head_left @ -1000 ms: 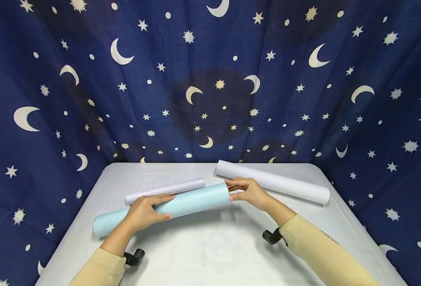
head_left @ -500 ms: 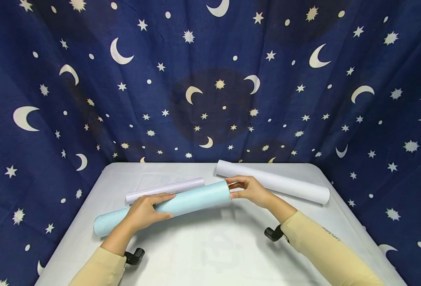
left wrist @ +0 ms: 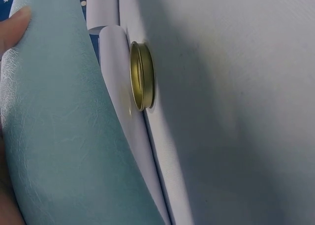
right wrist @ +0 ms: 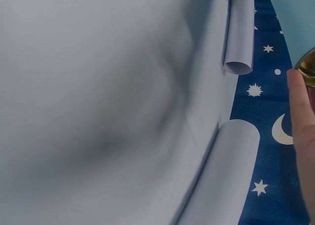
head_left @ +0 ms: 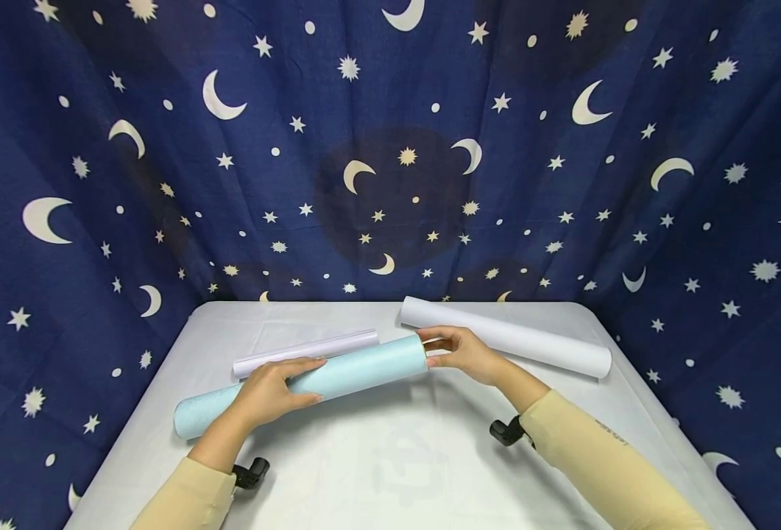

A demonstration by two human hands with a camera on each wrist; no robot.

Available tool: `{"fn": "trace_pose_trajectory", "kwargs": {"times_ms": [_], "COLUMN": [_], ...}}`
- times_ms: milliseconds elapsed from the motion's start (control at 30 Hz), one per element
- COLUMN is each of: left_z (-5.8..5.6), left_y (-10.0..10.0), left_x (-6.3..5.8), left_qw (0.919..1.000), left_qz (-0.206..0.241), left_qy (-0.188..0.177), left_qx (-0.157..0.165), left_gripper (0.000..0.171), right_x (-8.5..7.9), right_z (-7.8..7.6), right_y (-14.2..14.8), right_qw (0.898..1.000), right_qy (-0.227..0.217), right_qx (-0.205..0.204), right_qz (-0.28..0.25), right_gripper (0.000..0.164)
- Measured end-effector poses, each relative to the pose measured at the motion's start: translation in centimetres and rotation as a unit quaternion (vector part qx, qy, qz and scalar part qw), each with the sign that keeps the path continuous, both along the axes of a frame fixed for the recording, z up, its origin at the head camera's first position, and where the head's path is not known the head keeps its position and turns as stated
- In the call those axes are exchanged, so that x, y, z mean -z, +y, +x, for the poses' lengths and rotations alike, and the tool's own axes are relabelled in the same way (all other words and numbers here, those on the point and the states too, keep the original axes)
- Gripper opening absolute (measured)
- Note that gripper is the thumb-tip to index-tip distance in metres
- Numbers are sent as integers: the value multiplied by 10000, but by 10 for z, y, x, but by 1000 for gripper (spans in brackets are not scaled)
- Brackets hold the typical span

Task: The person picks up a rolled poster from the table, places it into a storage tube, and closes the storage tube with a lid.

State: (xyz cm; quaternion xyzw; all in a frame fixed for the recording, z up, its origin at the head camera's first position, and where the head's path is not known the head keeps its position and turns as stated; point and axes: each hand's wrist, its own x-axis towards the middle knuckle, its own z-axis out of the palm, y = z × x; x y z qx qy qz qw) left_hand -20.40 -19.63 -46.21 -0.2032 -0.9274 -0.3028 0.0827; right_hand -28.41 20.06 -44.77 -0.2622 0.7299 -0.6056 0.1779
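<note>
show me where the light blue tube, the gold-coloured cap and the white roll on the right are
Light blue tube (head_left: 364, 369): head view, on the side wall of its right half
Gold-coloured cap (left wrist: 147, 76): left wrist view, on its outer side
White roll (head_left: 519, 340): head view, middle of its length

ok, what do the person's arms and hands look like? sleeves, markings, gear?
The left hand and right hand are bare, no gloves. The left sleeve and right sleeve are pale yellow and long; the right one carries small dark print, too small to read. A stubby, rounded black device juts out near each cuff: left device, right device.
</note>
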Motion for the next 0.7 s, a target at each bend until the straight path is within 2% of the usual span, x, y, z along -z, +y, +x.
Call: {"fn": "trace_pose_trajectory", "kwargs": {"times_ms": [200,400,533,700], "left_z": [-1,-2,-2,-3], "left_y": [0,1,1,1], "left_x": [1,3,5,4], "left_qw": [10000,9999,9997,9997], "left_qz": [-69,-140,-185,-203], "left_qy": [2,-65,-153,-100], "left_qx": [24,40,94,135], "left_gripper": [64,62,62,62], "right_x": [0,-4,-7,-9], "right_z": [3,5,4,4], "right_y": [1,1,1,5], "right_qw": [9997,9997,9992,9976], "right_qy": [-255,141,224,405], "right_qx": [51,-6,-50,84], "right_qz": [-32,191,317,553], "right_gripper": [61,54,51,48]}}
